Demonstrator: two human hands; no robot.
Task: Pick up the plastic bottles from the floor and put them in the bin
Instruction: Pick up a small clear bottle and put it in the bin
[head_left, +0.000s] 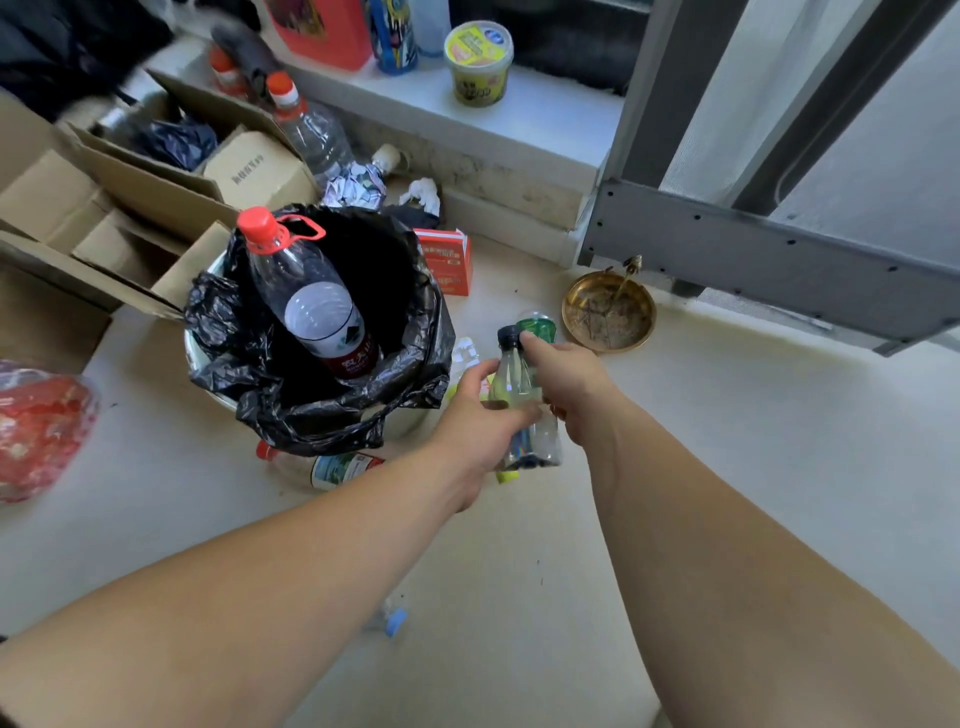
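Note:
The bin (426, 338), lined with a black bag, stands on the floor at centre left. A large clear bottle with a red cap (311, 306) leans upright inside it. Just right of the bin, my left hand (483, 421) wraps the middle of a small clear bottle with a dark cap (511, 379), held upright above the floor. My right hand (566, 379) grips the same bottle near its neck. On the floor lie a red-capped bottle (332, 467) by the bin's base, a green-capped one (537, 326) behind my hands, and a blue-capped one (390, 621) beneath my left arm.
Open cardboard boxes (130, 208) crowd the left. A brass dish (608, 312) and a red carton (447, 260) sit beyond the bin. A red plastic bag (41, 426) lies far left. A grey door frame (753, 249) and a ledge with containers border the back.

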